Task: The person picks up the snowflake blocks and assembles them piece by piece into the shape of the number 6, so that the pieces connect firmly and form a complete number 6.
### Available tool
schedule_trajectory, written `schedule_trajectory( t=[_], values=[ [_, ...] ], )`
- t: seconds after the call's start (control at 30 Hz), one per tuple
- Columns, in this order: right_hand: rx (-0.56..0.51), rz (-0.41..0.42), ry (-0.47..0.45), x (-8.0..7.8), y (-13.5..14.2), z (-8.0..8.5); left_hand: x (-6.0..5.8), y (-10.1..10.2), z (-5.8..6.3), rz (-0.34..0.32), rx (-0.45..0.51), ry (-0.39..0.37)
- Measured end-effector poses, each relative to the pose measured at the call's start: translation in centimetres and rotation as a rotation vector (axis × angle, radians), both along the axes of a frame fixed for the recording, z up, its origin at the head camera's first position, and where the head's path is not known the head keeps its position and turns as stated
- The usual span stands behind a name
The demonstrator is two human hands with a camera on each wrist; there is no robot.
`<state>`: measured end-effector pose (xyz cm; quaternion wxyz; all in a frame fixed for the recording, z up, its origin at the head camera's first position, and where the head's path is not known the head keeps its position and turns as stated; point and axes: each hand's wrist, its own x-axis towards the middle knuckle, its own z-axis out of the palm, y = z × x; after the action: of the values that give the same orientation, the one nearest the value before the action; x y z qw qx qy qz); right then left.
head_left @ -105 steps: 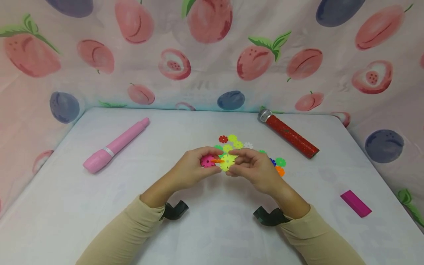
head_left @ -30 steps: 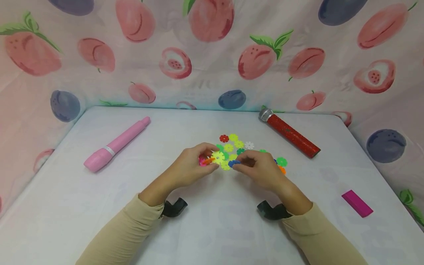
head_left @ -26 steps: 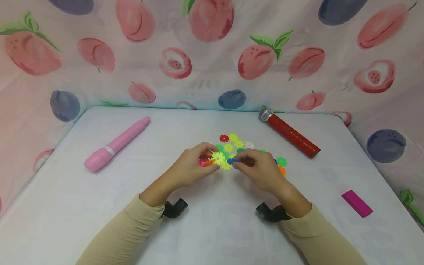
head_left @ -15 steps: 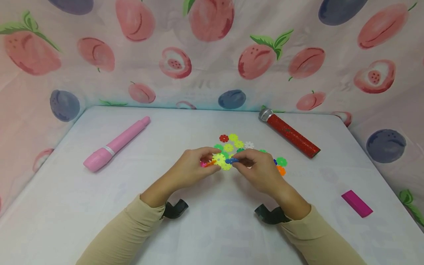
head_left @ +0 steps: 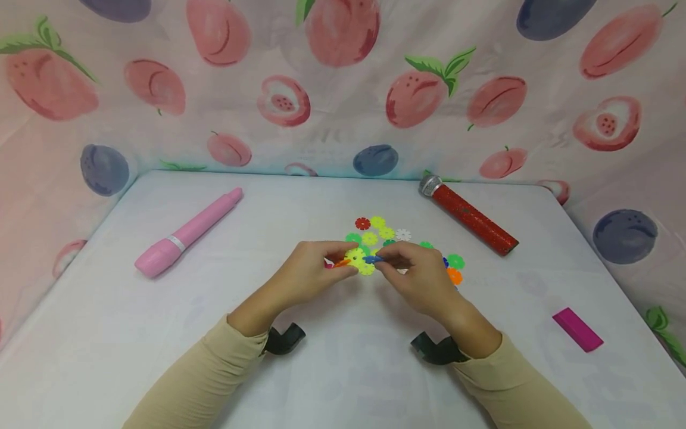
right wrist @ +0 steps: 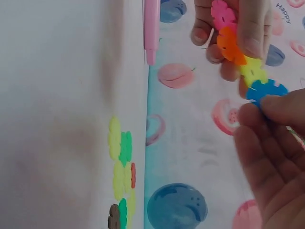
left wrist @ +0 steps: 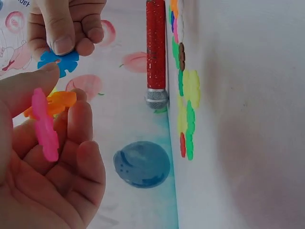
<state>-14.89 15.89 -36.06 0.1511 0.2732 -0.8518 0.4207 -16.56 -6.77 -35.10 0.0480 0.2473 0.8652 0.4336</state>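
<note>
Between the fingers and thumb of my left hand (head_left: 305, 271) is a short chain of notched plastic flower discs. The right wrist view shows its pink disc (right wrist: 223, 14), orange disc (right wrist: 230, 46) and yellow disc (right wrist: 252, 71) interlocked in a row, with the yellow one at the free end. My right hand (head_left: 420, 274) pinches a blue disc (right wrist: 267, 90) by its edge, and the blue disc's rim meets the yellow disc's rim. In the left wrist view the pink and orange discs cross each other at an angle, and the yellow disc is mostly hidden behind my fingers.
Loose discs lie behind and beside my hands, among them a red disc (head_left: 362, 224), a white disc (head_left: 403, 235) and an orange disc (head_left: 455, 276). A pink microphone (head_left: 187, 233) lies left, a red microphone (head_left: 471, 217) back right, a magenta block (head_left: 577, 329) right.
Earlier my right hand was at the yellow disc; since then it has taken a blue disc. Over the last second the blue disc has moved left and up against the yellow disc.
</note>
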Motion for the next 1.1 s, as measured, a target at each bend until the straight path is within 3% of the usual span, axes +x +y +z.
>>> schedule_trajectory(
  t=[0.17,0.4,0.6,0.73,0.87,0.97,1.1],
  values=[
    [-0.045,0.003,0.082,0.0,-0.1,-0.4,0.2,0.0,0.4,-0.002,0.000,0.020],
    [-0.014,0.004,0.147,0.2,-0.3,-0.4,0.4,0.3,0.6,-0.028,0.014,0.048],
    [-0.045,0.005,0.141,0.0,-0.4,-0.6,0.4,0.5,0.4,-0.025,0.024,0.034],
    [-0.068,0.013,0.077,0.0,-0.4,-0.5,0.2,0.5,0.3,-0.049,0.045,0.007],
    [-0.061,0.021,-0.072,0.0,-0.3,-0.2,0.2,0.3,0.2,-0.077,0.069,-0.049],
    [-0.023,0.008,-0.176,-0.2,0.1,0.0,0.1,0.0,0.2,-0.059,0.063,-0.078],
    [0.063,-0.080,-0.259,-0.9,1.4,0.1,0.0,-0.2,0.3,-0.014,0.030,-0.095]
  ],
)
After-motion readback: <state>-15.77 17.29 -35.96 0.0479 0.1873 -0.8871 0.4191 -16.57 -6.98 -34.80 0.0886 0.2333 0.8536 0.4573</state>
